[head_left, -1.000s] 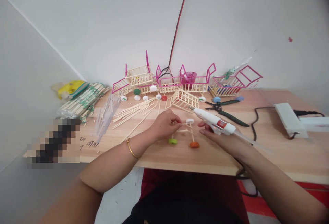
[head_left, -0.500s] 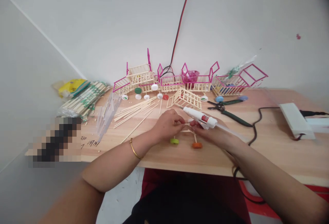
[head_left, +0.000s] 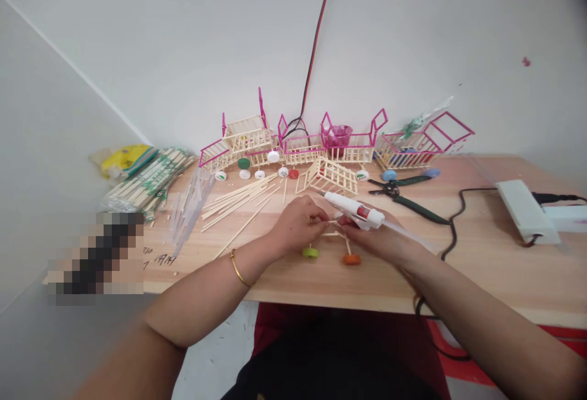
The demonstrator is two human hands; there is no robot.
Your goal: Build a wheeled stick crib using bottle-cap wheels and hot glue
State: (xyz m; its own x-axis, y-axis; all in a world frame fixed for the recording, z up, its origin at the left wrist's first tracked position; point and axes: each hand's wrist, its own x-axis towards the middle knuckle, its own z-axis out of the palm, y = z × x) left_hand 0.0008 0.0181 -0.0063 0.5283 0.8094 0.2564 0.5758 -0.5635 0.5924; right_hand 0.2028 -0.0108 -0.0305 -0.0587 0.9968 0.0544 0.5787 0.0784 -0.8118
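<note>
R hand (head_left: 373,240), closed round glue gun (head_left: 349,206), has come beside L hand (head_left: 296,229), whose fingers pinch wheeled frame (head_left: 351,260) nr counter's (head_left: 298,284) front edge, prob. for steadier hold.

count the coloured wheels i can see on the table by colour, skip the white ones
lime green wheel: 1
orange wheel: 1
dark green wheel: 1
red wheel: 1
blue wheels: 2
total in view: 6
</note>
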